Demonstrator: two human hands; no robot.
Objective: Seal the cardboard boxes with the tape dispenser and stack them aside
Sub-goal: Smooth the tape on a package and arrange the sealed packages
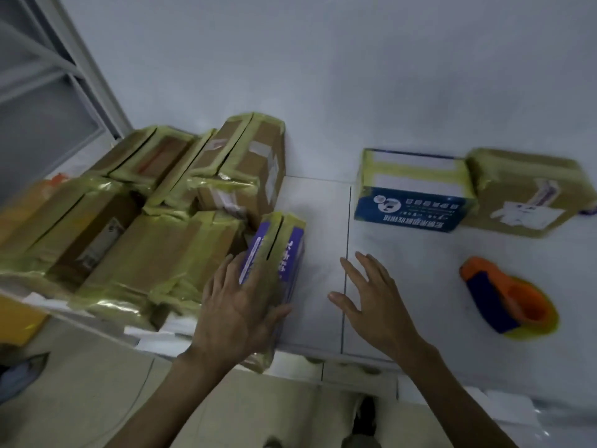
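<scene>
Two open hands: left hand (235,305) pressed flat on the purple box (286,250), right hand (371,295) spread above the counter (410,253).

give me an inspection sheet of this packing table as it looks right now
surface: white table, a seam running down its middle
job's things: purple box, taped, at the near edge beside a pile of taped boxes; blue box and brown box, taped, side by side at the back right; tape dispenser lying alone on the right
clutter: yellow item at the left edge; white sheets by the pile's near side, blurred
hands: left hand rests flat on the purple box; right hand open over the table, holding nothing
cables: nothing seen
surroundings: white wall, window frame on the left, tiled floor
</scene>
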